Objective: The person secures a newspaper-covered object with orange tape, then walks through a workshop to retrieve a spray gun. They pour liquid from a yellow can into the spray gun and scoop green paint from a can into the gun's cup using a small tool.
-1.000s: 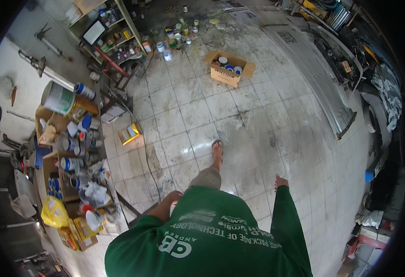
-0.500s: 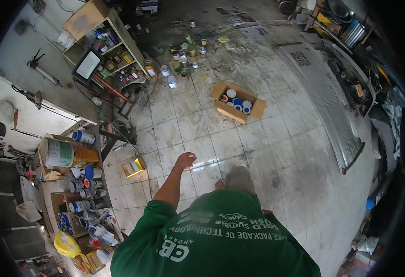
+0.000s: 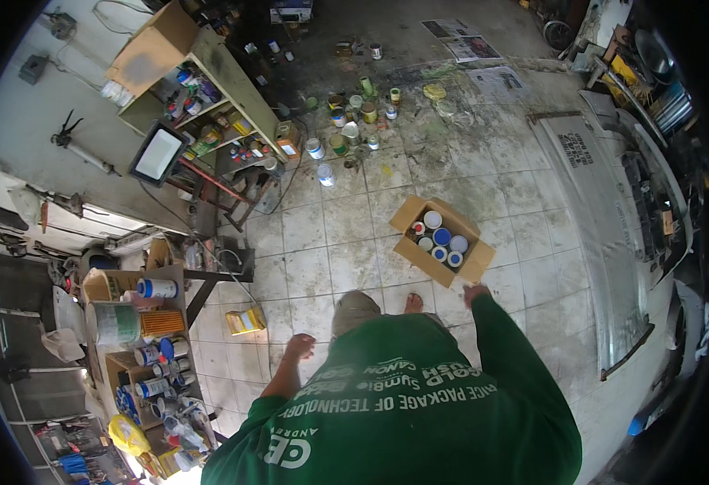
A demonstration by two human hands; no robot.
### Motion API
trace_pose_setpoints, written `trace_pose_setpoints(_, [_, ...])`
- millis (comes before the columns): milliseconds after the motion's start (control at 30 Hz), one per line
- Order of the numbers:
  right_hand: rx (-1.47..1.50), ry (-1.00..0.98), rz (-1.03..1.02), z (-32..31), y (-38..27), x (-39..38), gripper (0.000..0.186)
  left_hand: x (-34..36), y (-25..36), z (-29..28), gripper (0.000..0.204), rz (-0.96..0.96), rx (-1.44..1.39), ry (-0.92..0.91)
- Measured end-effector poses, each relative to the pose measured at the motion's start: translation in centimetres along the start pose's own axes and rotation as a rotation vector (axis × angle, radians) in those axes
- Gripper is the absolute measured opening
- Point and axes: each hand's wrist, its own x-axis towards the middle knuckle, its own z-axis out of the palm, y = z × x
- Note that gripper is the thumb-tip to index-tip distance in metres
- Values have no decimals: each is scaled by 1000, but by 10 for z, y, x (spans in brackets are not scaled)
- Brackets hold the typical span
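Mid-way across the pale square-tiled floor I see the open brown cardboard box — round cans with white and blue lids inside it, the person's bare right hand just beside its near corner. Beyond, to the left, loose cylindrical metal tins stand right of the tall pale-green shelf. A yellow rectangular tin lies toward the floor's left edge; a long flat grey panel lines the right.

Appears to be workshop: contains lidded cans in open carton, crowded shelf unit, floodlight, wall-hung tool, stained tiled floor.
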Motion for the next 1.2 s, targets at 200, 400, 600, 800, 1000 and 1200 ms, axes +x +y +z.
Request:
trace_pose_setpoints(200, [1044,150,-3,-209,-141,80,27,42,78,20,25,270,263,-11])
trace_pose_setpoints(400, [1224,65,179,-167,-157,180,21,154,211,-55,34,427,541,-72])
trace_pose_setpoints(600, [1735,-376,526,-8,-107,131,40,274,382,-199,10,46,24,-174])
trace_pose_setpoints(800, [1286,-295,592,-65,-242,121,40,346,602,-274,11,248,-7,2])
trace_pose_setpoints(1000, [1327,-115,595,-167,-261,176,35,382,713,-158,19,320,63,-188])
trace_pose_setpoints(1200, [1186,-139,412,-270,-252,336,30,422,737,-29,30,622,809,-552])
